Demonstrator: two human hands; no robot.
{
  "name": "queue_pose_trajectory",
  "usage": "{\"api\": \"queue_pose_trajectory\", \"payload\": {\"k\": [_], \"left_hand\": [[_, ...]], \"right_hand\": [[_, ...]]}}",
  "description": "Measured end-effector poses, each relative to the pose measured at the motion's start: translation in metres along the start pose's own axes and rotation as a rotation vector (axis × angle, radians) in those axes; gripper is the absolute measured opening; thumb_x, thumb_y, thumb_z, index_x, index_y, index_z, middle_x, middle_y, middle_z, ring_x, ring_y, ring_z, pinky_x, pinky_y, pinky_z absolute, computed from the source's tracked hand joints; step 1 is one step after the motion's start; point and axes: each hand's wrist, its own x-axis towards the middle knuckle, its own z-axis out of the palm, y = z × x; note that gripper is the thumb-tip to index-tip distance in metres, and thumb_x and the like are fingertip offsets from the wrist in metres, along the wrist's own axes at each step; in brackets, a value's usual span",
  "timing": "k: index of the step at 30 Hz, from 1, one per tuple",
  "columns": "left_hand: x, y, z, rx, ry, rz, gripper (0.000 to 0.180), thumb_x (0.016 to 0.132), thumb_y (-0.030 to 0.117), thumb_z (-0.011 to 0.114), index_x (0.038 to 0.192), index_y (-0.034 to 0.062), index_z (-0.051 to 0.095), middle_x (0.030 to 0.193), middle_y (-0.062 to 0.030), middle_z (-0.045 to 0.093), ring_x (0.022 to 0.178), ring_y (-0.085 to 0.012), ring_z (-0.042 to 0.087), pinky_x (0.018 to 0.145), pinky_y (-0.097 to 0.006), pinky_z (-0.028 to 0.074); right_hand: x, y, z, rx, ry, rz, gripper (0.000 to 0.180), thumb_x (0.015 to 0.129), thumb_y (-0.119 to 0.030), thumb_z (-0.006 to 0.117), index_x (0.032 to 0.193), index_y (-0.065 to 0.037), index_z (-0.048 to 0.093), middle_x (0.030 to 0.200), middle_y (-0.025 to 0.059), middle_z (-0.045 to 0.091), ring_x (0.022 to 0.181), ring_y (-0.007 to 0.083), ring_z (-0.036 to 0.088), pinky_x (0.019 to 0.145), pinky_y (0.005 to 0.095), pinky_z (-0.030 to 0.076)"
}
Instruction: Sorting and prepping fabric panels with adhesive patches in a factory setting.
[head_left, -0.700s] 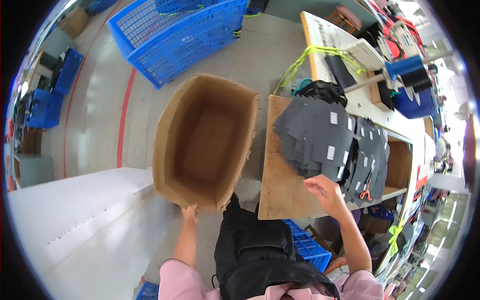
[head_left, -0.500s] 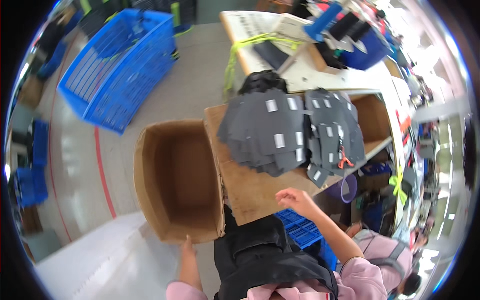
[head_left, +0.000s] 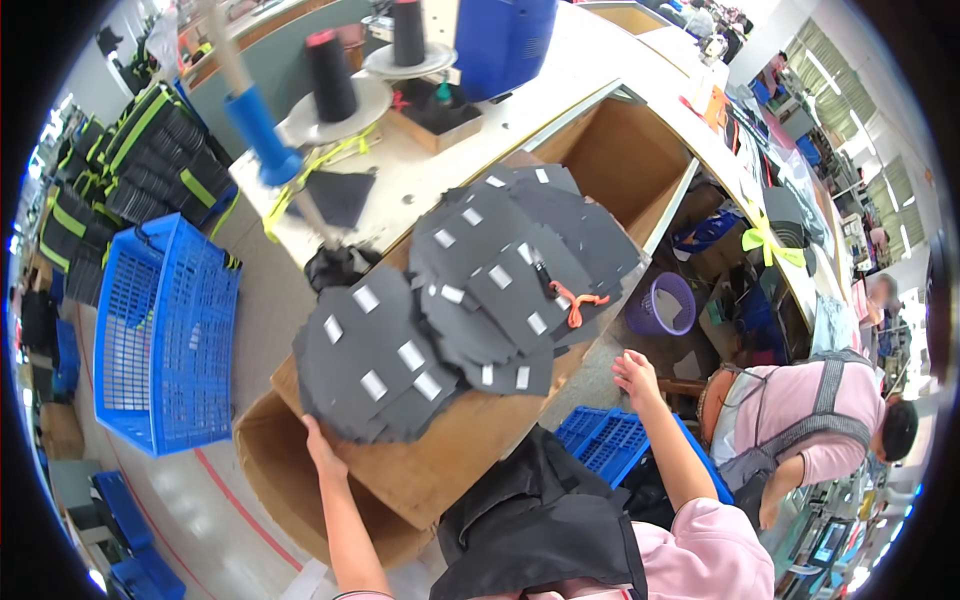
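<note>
In the head view, the person has turned, so things have swung round. The left hand point(head_left: 325, 455) was on the near rim of the big brown box point(head_left: 262, 465); now it is between 7 and 8 o'clock, by the left edge of the gray pieces point(head_left: 350, 340). I can't tell if its fingers are pinching anything. The box sits near 8 o'clock, partly hidden by the wooden board point(head_left: 430, 470). I think this puts the left hand close to both the box and the pieces. The pieces lie on the board in 2 messy piles, 1 at 8 o'clock and 1 near the middle. The right hand point(head_left: 637, 380) is up in the air at 4 o'clock, its fingers a bit apart, with nothing seen in them. A small tool with an orange handle point(head_left: 576, 302) lies on the middle pile. White labels point(head_left: 411, 355) dot both piles, but they are too tiny to read.
</note>
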Motion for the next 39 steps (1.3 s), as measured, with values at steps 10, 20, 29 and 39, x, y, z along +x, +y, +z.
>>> {"api": "queue_pose_trajectory", "payload": {"k": [10, 20, 29, 39], "left_hand": [[-0.037, -0.014, 0.015, 0.123, 0.324, 0.075, 0.056, 0.093, 0.049, 0.046, 0.122, 0.0016, 0.052, 0.119, -0.0067, 0.055, 0.109, -0.0220, 0.051, 0.096, -0.036, 0.038], [-0.005, -0.033, 0.043, 0.286, 0.382, 0.207, 0.046, 0.097, 0.040, 0.042, 0.110, -0.0003, 0.059, 0.099, -0.0028, 0.058, 0.091, -0.0142, 0.051, 0.083, -0.031, 0.041], [-0.018, -0.022, 0.062, 0.352, 0.391, 0.233, 0.051, 0.097, 0.040, 0.039, 0.121, -0.0040, 0.051, 0.116, -0.0103, 0.056, 0.108, -0.0181, 0.049, 0.094, -0.031, 0.036], [-0.019, 0.014, 0.079, 0.763, 0.663, 0.461, 0.043, 0.093, 0.036, 0.039, 0.121, 0.0048, 0.050, 0.112, -0.0196, 0.052, 0.110, -0.0350, 0.046, 0.093, -0.041, 0.035]], "right_hand": [[0.059, -0.025, 0.012, 0.133, -0.163, 0.215, 0.032, 0.091, -0.035, 0.055, 0.094, -0.004, 0.051, 0.089, 0.0102, 0.057, 0.081, 0.0230, 0.059, 0.070, 0.0398, 0.055], [0.071, -0.030, 0.026, 0.047, -0.209, 0.064, 0.018, 0.092, -0.023, 0.055, 0.083, -0.008, 0.052, 0.071, 0.0021, 0.054, 0.064, 0.0148, 0.060, 0.055, 0.0313, 0.057], [0.083, -0.025, 0.012, 0.047, -0.261, 0.108, 0.021, 0.090, -0.028, 0.059, 0.084, -0.009, 0.052, 0.071, 0.0023, 0.055, 0.063, 0.0147, 0.060, 0.054, 0.0301, 0.054], [-0.095, -0.072, 0.121, -0.364, -0.724, -0.524, 0.016, 0.090, -0.009, 0.053, 0.104, -0.001, 0.056, 0.091, 0.0069, 0.061, 0.083, 0.0148, 0.059, 0.073, 0.0270, 0.048]]}}
